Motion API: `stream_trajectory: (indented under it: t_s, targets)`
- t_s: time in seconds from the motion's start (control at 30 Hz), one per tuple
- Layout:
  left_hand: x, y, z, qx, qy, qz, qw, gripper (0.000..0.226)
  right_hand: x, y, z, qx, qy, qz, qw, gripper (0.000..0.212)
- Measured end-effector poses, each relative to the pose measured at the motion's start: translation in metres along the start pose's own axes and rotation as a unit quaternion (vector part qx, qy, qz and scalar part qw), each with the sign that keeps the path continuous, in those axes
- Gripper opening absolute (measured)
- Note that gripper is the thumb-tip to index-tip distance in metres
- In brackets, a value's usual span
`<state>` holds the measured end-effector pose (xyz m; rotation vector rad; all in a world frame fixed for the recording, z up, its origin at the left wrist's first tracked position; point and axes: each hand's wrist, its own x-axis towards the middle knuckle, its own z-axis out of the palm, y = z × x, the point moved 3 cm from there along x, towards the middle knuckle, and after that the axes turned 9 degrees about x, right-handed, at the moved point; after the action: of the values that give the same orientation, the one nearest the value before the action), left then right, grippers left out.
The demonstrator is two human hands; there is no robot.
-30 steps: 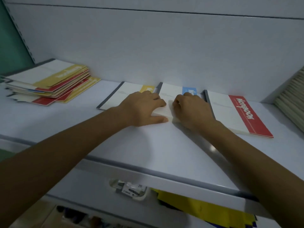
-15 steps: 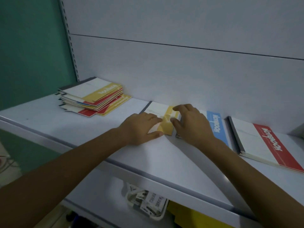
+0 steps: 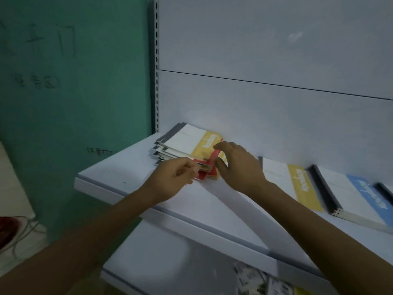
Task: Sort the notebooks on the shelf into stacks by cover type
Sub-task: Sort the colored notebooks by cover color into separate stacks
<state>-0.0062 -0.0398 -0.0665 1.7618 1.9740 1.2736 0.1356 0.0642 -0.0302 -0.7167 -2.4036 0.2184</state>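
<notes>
1. Head view: both forearms reach up to the mixed stack (image 3: 185,143) at the left end of the shelf (image 3: 119,177).
2. Left hand (image 3: 174,177) has its fingers curled at the stack's red corner. It's too blurry to tell if it's actually pinching anything.
3. Right hand (image 3: 240,167) is relaxed, fingers spread against the stack's right edge.
4. Yellow notebook (image 3: 297,184) and blue notebook (image 3: 361,199) lie flat further right. A third notebook (image 3: 385,191) is cut off by the frame.

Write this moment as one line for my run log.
stage: sorting | left hand: pinches corner of mixed pile | right hand: at same pile, grip unclear | further right: yellow notebook, blue notebook
</notes>
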Motion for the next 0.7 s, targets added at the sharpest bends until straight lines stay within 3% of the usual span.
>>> stream_trajectory:
  t_s: [0.1,0.2,0.3,0.37,0.43,0.57,0.7]
  targets:
    - [-0.007,-0.029,-0.031,-0.061,-0.002,-0.053,0.997,0.018,0.037,-0.026,0.022,0.002,0.0,0.019,1.0,0.041]
    - [-0.01,-0.05,-0.055,-0.111,-0.006,-0.075,0.991,0.018,0.067,-0.043,0.046,-0.003,-0.011,0.04,0.999,0.06]
    - [-0.009,-0.07,-0.07,-0.196,0.007,-0.128,0.972,0.02,0.07,-0.048,0.081,-0.048,-0.124,0.083,0.988,0.084]
    - [-0.006,-0.081,-0.075,-0.266,0.021,-0.156,0.951,0.019,0.064,-0.048,0.098,-0.129,-0.143,0.07,0.979,0.088]
    - [-0.004,-0.086,-0.078,-0.313,0.023,-0.169,0.934,0.018,0.06,-0.049,0.101,-0.137,-0.105,0.065,0.983,0.078]
    - [-0.001,-0.089,-0.077,-0.314,0.011,-0.173,0.933,0.02,0.047,-0.056,0.095,-0.133,-0.042,0.032,0.99,0.051]
    - [-0.001,-0.08,-0.077,-0.285,-0.038,-0.194,0.938,0.051,0.022,-0.075,0.081,0.013,0.092,0.042,0.995,0.04]
